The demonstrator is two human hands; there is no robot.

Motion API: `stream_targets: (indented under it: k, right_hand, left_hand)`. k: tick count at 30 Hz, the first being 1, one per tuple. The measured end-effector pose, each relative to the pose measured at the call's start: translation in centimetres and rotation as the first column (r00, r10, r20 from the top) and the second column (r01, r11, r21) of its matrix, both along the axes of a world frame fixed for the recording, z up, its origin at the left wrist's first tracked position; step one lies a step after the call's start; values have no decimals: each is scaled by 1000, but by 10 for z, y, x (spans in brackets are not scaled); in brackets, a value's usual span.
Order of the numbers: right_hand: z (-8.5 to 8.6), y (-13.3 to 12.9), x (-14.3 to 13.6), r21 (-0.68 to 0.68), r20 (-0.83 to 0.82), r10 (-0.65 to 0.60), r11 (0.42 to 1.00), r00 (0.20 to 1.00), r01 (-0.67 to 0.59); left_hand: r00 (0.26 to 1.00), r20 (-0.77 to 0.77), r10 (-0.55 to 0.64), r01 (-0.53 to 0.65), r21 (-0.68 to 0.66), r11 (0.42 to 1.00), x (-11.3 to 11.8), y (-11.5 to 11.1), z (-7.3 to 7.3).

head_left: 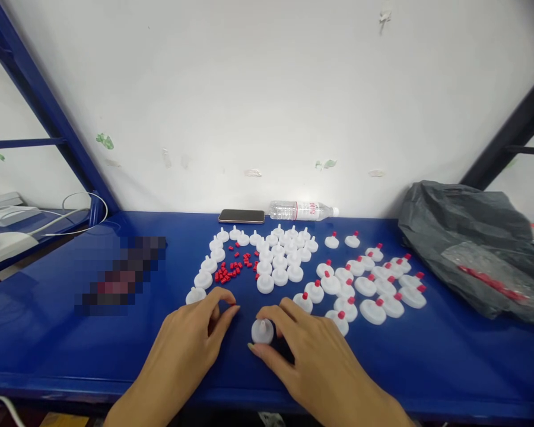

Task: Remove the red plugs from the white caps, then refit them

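Note:
My right hand grips a white nozzle lid by its sides, thumb in front and fingers behind. The lid's spout points up and carries no red tip. To its left, my left hand is closed in a pinch; a trace of red shows between the fingertips, seemingly a small red tip cap, mostly hidden. Beyond the hands lies a loose heap of red tip caps. White lids with bare spouts stand around that heap. On the right, several lids with red tips stand in a spread group.
At the back of the blue table lie a phone and a clear plastic bottle on its side. A dark plastic bag with a clear packet on it occupies the right. A pixelated dark object lies left.

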State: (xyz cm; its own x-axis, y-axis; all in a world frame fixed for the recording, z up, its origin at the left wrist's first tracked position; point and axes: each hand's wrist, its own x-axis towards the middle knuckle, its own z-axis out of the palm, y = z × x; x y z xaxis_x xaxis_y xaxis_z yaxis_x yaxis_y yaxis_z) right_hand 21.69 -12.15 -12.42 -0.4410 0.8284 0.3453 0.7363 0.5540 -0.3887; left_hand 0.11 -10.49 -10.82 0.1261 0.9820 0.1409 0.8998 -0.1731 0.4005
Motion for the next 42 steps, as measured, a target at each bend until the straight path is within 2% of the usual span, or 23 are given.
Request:
stream_targets:
  k: [3, 5, 9, 11, 15, 18, 25, 30, 35, 40, 42]
  right_hand:
    - [1, 0, 0, -6, -6, -16, 1000, 1000, 16]
    - [2, 0, 0, -20, -25, -17, 1000, 1000, 17]
    - [5, -1, 0, -50, -75, 10, 999, 997, -13]
    - [6, -2, 0, -40, -101, 18, 999, 995, -22]
    - [7, -1, 1, -11, -120, 31, 999, 992, -33]
    - [6, -2, 1, 3, -131, 46, 999, 990, -46]
    - [9, -2, 1, 57, -151, 64, 997, 986, -55]
    - [8, -3, 2, 136, -194, 76, 989, 978, -50]
    - [9, -4, 3, 272, -245, 123, 961, 962, -54]
    - [14, -4, 4, 405, -233, 193, 910, 953, -85]
    - [17, -4, 4, 441, -212, 229, 890, 950, -116]
  left_hand:
    - [985, 153, -77, 76, 12, 997, 1, -2, 1]
    - [964, 254, -75, 77, 2, 997, 2, -5, 4]
    - [877, 476, -69, 103, -45, 994, 5, -12, 13]
    - [838, 537, -101, 126, -11, 992, 8, -15, 17]
    - [809, 562, -173, 119, 132, 984, 14, -18, 21]
    - [808, 532, -251, 162, 208, 964, 15, -19, 19]
    - [809, 534, -248, 186, 167, 968, 14, -17, 11]
    - [779, 562, -278, 241, 140, 960, 13, -19, 16]
    - [695, 691, -197, 275, -2, 961, 10, -20, 21]
    - [552, 833, -47, 313, -155, 937, 8, -23, 5]
    - [517, 856, -8, 331, -191, 924, 6, -26, -2]
